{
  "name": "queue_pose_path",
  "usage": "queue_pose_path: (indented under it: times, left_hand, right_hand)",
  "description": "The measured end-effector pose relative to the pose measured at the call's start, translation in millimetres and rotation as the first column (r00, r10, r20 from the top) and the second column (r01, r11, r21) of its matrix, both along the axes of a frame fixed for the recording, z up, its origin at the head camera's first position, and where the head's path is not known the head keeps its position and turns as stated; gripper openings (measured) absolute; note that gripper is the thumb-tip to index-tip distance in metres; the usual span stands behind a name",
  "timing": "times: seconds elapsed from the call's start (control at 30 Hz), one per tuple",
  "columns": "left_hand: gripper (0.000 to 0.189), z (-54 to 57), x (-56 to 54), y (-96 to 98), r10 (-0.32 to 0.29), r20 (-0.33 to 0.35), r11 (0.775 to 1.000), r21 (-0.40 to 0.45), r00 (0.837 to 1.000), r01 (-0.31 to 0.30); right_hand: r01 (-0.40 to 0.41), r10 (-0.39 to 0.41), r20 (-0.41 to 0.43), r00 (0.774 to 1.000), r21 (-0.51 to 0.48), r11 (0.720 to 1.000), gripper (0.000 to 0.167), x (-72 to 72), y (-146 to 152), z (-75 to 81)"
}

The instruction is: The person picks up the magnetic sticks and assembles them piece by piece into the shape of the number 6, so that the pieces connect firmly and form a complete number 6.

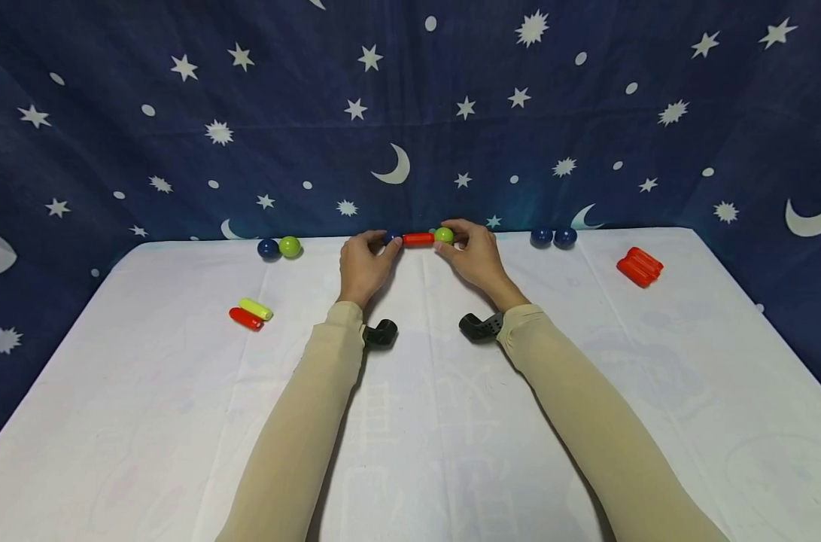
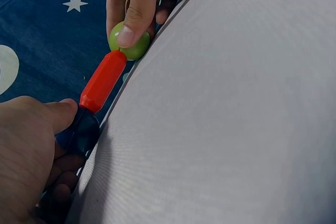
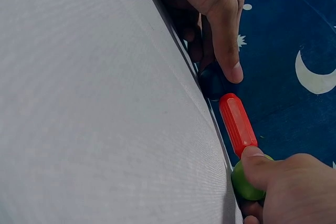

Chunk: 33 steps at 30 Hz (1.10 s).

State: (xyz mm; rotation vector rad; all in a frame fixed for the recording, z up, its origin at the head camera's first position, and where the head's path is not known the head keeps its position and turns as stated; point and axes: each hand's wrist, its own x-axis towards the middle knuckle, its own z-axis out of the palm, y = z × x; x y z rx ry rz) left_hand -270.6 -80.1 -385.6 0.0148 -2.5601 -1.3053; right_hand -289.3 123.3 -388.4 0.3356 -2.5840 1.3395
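Near the far edge of the table, a short red ribbed rod (image 1: 418, 239) lies crosswise between a dark blue ball (image 2: 86, 135) and a green ball (image 1: 444, 235). My left hand (image 1: 364, 267) pinches the blue ball between thumb and fingers, and that hand partly hides it in the head view. On the other side, my right hand (image 1: 481, 256) grips the green ball, its thumb over the end where the rod meets it. In both wrist views the rod's ends sit right against the two balls, forming one straight line.
To the left are a blue ball (image 1: 269, 249) beside a green ball (image 1: 290, 246), and nearer, a red rod (image 1: 246, 319) beside a yellow-green rod (image 1: 256, 308). Two blue balls (image 1: 553, 239) and several red rods (image 1: 640, 267) lie right. A starry blue curtain (image 1: 396, 90) hangs behind the white table (image 1: 410, 452).
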Motion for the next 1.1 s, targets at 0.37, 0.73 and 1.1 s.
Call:
queue_pose_path:
  times: [0.37,0.73,1.1]
  left_hand:
    - [0.041,0.6,0.4,0.4,-0.003,0.004,1.0,0.008,1.0,0.003]
    - [0.042,1.3,1.3,-0.4,-0.007,0.014,1.0,0.004,1.0,0.007]
    - [0.043,10.0,-0.2,-8.8,-0.05,-0.02,0.991,0.123,0.999,0.052]
  right_hand:
    - [0.0,0.0,-0.008,1.0,0.004,1.0,0.041,1.1,-0.4,-1.0]
    - [-0.006,0.007,-0.019,1.0,0.009,1.0,0.041,0.6,0.4,-3.0]
    - [-0.009,0.009,-0.021,1.0,0.011,1.0,0.04,0.6,1.3,-3.1]
